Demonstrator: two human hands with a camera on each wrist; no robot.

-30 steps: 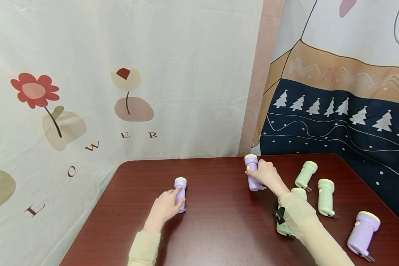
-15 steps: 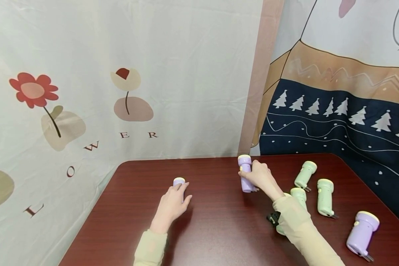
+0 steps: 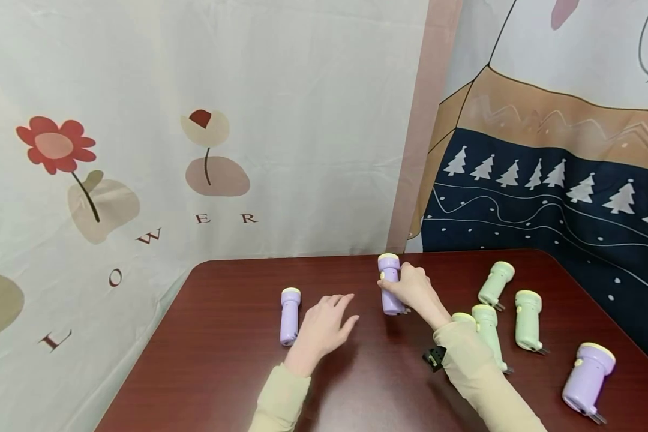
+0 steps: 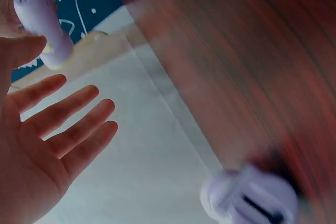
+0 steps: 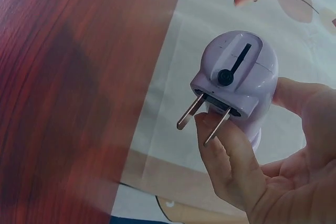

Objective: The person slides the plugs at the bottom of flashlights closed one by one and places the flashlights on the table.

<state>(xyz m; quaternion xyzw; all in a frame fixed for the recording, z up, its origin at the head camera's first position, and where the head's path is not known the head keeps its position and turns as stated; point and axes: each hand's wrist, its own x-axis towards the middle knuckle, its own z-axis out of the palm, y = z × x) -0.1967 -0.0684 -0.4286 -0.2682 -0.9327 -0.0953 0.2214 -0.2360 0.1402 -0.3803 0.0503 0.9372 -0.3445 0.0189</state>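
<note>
My right hand [image 3: 418, 292] grips a purple flashlight [image 3: 390, 283] near the table's back edge. The right wrist view shows the thumb and fingers round its body [image 5: 239, 72], with two metal prongs sticking out of its end. My left hand [image 3: 322, 327] holds nothing, its fingers spread above the table, between the two purple flashlights. Left of it a second purple flashlight [image 3: 290, 316] lies on the table, its head towards the back. In the left wrist view the left palm [image 4: 37, 145] shows bare, with that flashlight [image 4: 257, 198] at the bottom right.
Several green flashlights [image 3: 528, 321] lie on the right of the brown table [image 3: 221, 360], two of them partly behind my right sleeve [image 3: 475, 360]. Another purple flashlight [image 3: 588, 378] lies at the front right. A printed cloth [image 3: 324, 132] hangs behind the table.
My left hand has let go of the left purple flashlight and moved right, with its fingers spread. My right hand has carried its purple flashlight a little to the left.
</note>
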